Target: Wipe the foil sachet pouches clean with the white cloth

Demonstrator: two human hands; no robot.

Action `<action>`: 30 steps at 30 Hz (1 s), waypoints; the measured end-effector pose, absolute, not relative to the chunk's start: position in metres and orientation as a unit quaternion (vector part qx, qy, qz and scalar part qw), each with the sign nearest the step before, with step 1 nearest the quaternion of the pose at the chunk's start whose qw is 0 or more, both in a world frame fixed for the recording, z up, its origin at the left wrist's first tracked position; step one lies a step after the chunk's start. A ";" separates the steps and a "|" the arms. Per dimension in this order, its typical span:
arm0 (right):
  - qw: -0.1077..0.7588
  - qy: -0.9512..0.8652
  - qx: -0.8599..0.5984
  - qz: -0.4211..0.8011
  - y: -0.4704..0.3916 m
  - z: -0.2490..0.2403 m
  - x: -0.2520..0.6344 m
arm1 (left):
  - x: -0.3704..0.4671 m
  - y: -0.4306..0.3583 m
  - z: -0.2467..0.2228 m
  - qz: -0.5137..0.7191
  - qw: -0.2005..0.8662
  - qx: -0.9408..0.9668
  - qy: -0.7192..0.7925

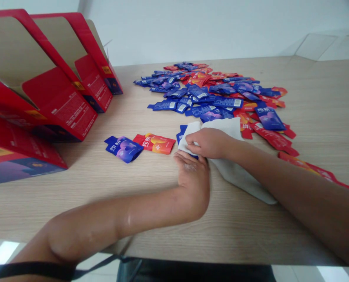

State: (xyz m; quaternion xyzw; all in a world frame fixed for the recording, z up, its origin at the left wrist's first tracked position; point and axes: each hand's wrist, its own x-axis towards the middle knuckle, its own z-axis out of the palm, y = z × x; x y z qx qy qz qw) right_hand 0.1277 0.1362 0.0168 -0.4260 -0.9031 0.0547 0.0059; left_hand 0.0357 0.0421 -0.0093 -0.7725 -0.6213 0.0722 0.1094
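Note:
My right hand is closed on a white cloth, its fingers bunching one part of it. Beneath that bunched part lies a blue pouch, mostly covered, with one corner and a strip of its near edge showing. My left hand is bent at the wrist, its fingers pressed together at the pouch's near edge, just below the right hand; the fingertips are partly hidden. To the left, another blue pouch and a red-orange pouch lie flat, overlapping slightly.
A loose heap of blue and red pouches spreads behind my hands. More red pouches lie along the right, beyond my forearm. Several open red cartons stand at the left. A transparent panel is at the back right.

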 end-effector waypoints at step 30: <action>-0.005 -0.898 -0.439 0.040 0.133 0.020 0.126 | 0.035 0.041 -0.009 0.078 0.116 -0.769 -0.624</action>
